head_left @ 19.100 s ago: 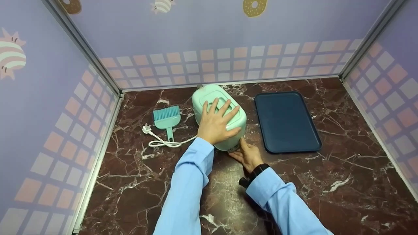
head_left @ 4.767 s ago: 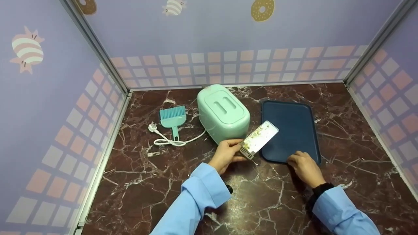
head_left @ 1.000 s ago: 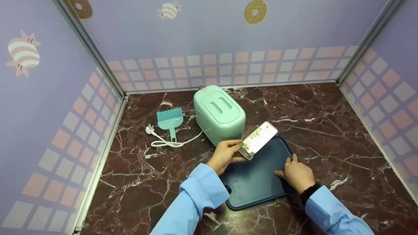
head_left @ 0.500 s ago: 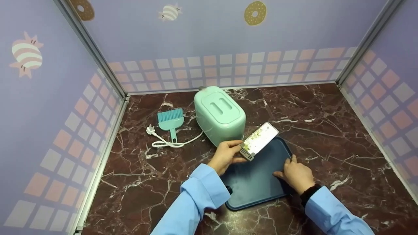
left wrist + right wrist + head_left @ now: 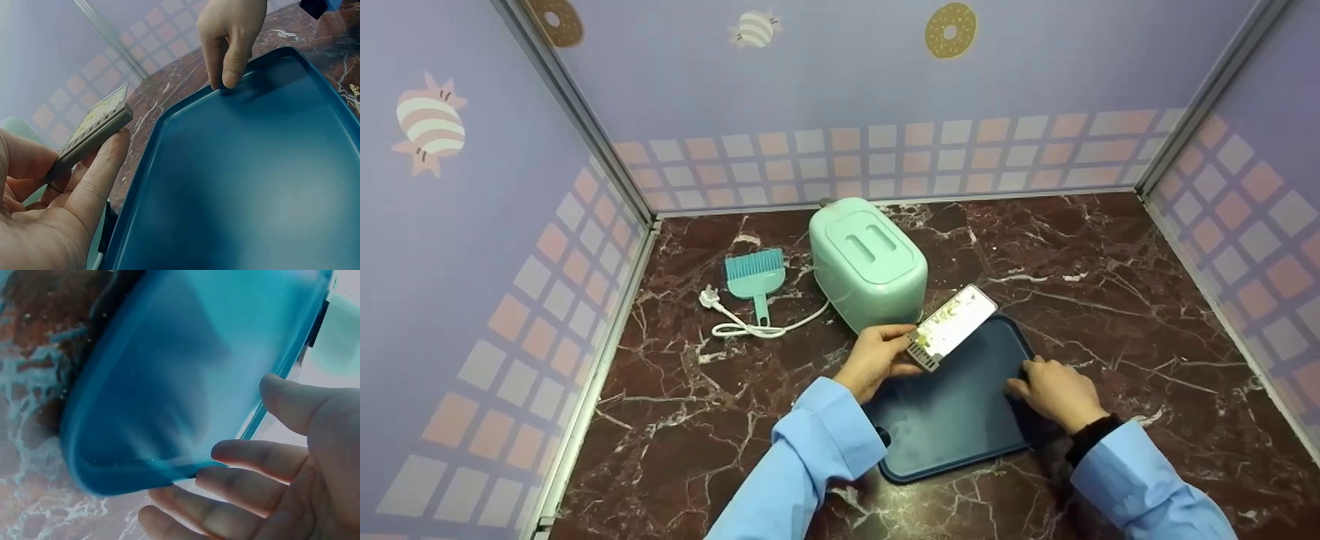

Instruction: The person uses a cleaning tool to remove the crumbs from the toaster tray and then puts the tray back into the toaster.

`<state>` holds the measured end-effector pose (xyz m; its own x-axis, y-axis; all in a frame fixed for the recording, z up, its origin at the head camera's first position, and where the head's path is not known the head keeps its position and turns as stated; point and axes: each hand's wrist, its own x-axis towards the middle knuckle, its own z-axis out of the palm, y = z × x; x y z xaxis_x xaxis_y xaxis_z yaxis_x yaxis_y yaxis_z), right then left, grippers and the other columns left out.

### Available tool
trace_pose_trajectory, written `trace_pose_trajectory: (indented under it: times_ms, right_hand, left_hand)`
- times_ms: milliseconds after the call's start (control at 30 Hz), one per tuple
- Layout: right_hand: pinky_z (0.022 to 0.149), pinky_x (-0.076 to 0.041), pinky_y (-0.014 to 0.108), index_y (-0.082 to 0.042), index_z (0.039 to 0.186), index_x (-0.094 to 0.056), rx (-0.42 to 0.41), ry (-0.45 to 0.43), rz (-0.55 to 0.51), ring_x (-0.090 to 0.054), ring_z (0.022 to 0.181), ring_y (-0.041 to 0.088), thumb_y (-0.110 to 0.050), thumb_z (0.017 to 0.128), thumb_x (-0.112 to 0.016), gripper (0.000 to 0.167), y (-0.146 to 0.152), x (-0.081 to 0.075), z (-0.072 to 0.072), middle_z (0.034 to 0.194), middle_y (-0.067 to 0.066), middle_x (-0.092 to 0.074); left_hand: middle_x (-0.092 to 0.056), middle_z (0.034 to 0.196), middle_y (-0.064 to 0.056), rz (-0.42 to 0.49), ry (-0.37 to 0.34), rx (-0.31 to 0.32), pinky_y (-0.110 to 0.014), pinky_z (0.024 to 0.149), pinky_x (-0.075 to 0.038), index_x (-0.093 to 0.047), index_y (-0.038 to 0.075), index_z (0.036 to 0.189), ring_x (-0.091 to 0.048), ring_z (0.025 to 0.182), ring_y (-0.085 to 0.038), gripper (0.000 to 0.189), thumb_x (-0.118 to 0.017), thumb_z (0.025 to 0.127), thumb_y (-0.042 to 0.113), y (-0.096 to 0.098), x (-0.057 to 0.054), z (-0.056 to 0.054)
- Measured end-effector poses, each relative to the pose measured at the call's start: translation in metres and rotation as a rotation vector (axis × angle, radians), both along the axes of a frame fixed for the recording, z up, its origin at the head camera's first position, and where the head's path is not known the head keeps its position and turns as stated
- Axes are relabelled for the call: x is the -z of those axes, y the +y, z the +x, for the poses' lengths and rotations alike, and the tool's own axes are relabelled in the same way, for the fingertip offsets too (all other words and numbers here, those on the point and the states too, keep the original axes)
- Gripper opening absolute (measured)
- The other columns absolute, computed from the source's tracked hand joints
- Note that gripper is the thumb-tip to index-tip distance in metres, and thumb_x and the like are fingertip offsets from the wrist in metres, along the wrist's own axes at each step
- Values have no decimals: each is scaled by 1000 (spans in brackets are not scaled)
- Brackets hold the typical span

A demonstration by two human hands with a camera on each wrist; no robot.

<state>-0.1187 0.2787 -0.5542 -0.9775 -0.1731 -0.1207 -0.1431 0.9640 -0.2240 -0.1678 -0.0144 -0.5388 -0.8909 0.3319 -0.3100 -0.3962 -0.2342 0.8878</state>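
My left hand (image 5: 877, 361) pinches the slotted end of a toaster's crumb tray (image 5: 958, 324), held tilted with yellow-green crumbs scattered on its bright surface. In the left wrist view the thumb lies on top and the fingers support it below. Beneath it, a dark blue serving tray (image 5: 949, 424) lies angled on the table. My right hand (image 5: 1059, 391) is at that tray's right rim; in the right wrist view its fingers (image 5: 247, 489) are loosely spread beside the edge, not curled round it. The mint-green toaster (image 5: 877, 281) stands just behind my left hand.
A turquoise brush (image 5: 757, 281) lies left of the toaster, bristles toward the back wall. The toaster's white cord and plug (image 5: 710, 298) loop near its handle. Patterned panels (image 5: 847, 75) enclose the marbled table (image 5: 675, 420) at the back and both sides. Small crumbs (image 5: 354, 90) lie near the serving tray.
Earlier my hands were on the toaster; the crumb tray then came into my left hand. The serving tray has been pulled forward and left beneath it. My right hand has just shifted slightly right.
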Motion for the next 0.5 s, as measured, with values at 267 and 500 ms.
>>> trace_pose_trajectory:
  times_ms: [267,500]
  right_hand:
    - [69,-59,60,5,120,-71,71,191,-283,-71,86,45,-21,101,-65,33,-4,4,-3,108,28,-73]
    - [96,-59,49,5,134,-63,125,-201,-886,-70,110,33,-39,105,-59,53,-22,0,-6,117,19,-74]
  left_hand:
    - [-61,129,-28,-1,-19,12,-45,85,-65,-49,-9,145,-70,108,-38,40,-51,106,1,1,2,3]
    - [-50,145,-28,8,-29,-4,-44,88,-64,-47,-7,148,-67,113,-37,42,-48,107,1,12,1,6]
